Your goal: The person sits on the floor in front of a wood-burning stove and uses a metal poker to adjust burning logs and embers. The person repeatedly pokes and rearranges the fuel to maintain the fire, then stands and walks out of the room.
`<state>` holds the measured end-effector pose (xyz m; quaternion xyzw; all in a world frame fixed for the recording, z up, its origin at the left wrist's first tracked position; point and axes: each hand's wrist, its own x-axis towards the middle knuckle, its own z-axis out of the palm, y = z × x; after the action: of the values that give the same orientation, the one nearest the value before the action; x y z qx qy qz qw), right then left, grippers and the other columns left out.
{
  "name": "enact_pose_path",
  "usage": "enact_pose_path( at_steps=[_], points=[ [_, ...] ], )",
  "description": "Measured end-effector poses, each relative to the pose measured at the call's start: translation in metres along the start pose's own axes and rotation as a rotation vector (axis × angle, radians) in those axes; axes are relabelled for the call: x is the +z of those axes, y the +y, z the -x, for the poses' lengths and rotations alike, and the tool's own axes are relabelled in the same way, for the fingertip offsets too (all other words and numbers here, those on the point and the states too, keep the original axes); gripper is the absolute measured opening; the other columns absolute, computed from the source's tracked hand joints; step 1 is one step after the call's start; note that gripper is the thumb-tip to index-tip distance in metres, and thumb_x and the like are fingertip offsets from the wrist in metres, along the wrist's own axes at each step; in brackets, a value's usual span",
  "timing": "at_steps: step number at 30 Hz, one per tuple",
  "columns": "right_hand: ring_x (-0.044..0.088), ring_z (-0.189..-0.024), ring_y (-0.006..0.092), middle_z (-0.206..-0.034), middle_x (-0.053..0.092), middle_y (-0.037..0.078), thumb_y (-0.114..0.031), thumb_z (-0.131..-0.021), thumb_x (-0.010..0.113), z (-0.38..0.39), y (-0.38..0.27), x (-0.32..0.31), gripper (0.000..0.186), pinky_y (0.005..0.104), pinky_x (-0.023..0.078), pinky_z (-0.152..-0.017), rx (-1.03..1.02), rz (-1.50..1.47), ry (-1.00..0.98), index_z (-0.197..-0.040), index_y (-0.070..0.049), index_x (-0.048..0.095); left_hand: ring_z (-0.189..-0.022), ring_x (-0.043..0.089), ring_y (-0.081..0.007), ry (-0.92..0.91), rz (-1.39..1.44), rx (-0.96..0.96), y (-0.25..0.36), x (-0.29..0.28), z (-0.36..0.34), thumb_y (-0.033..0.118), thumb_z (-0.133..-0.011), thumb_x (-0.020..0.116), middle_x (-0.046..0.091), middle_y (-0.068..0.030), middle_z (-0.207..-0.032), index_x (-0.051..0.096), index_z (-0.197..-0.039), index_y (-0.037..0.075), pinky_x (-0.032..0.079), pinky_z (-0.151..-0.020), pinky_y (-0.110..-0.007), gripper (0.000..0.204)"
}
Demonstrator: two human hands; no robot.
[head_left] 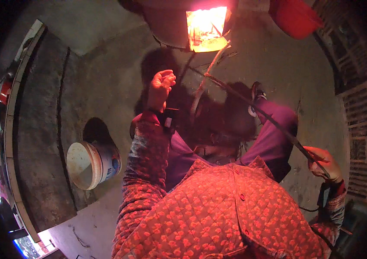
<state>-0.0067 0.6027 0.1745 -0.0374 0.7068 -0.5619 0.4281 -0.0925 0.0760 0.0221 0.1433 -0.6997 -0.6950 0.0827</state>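
Observation:
My left hand (162,88) is raised at the centre-left, fingers curled; I cannot make out anything inside them. My right hand (321,162) grips a long dark stick (274,120) at the lower right; the stick slants up toward the middle. A paler stick (199,93) crosses its far end, running up to the glowing square opening (205,28) of a dark stove (166,23) at the top, where fire burns. My left hand is below and left of that opening, apart from both sticks.
A white bucket (82,166) lies at the left beside a concrete ledge (41,129) with a pale edge. A red plastic basin (293,19) is at the top right. Slatted bamboo racks (356,146) line the right. My knees are bent below me on the concrete floor (304,73).

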Motion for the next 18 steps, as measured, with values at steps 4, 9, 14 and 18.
enact_pose_path(
  at_steps=[4,9,14,18],
  points=[
    [0.033,-0.046,0.0029,-0.061,0.043,-0.004,-0.015,-0.089,0.052,-0.005,-0.008,-0.004,0.048,0.0184,0.025,-0.041,-0.110,0.033,0.020,-0.135,-0.005,0.041,-0.084,0.057,-0.0101,-0.042,0.039,-0.047,0.001,-0.001,0.006,0.036,-0.086,0.062,0.060,-0.0024,-0.104,0.053,-0.116,0.010,0.046,-0.071,-0.025,0.041],
    [0.036,-0.046,0.0020,-0.062,0.042,-0.004,-0.016,-0.091,0.052,-0.050,-0.045,-0.019,0.045,0.0168,0.025,-0.038,-0.104,-0.037,-0.026,-0.133,-0.003,0.042,-0.087,0.061,-0.0144,-0.168,0.127,-0.149,0.007,0.000,0.012,0.040,-0.087,0.061,0.058,-0.0061,-0.109,0.049,-0.121,0.011,0.050,-0.071,-0.027,0.046],
    [0.033,-0.047,0.0005,-0.064,0.041,-0.006,-0.022,-0.090,0.057,-0.095,-0.093,-0.019,0.044,0.0164,0.025,-0.039,-0.159,0.113,0.040,-0.128,-0.002,0.047,-0.088,0.061,-0.0153,-0.298,0.215,-0.201,0.016,0.000,0.019,0.041,-0.085,0.063,0.057,-0.0062,-0.108,0.042,-0.127,0.010,0.049,-0.072,-0.027,0.056],
    [0.032,-0.051,-0.0003,-0.065,0.038,-0.008,-0.021,-0.089,0.060,-0.108,-0.112,-0.008,0.042,0.0164,0.023,-0.040,-0.155,0.123,0.094,-0.126,-0.003,0.049,-0.089,0.061,-0.0155,-0.324,0.120,-0.138,0.020,-0.001,0.028,0.039,-0.088,0.060,0.057,-0.0068,-0.109,0.041,-0.128,0.008,0.048,-0.074,-0.028,0.055]
  ],
)
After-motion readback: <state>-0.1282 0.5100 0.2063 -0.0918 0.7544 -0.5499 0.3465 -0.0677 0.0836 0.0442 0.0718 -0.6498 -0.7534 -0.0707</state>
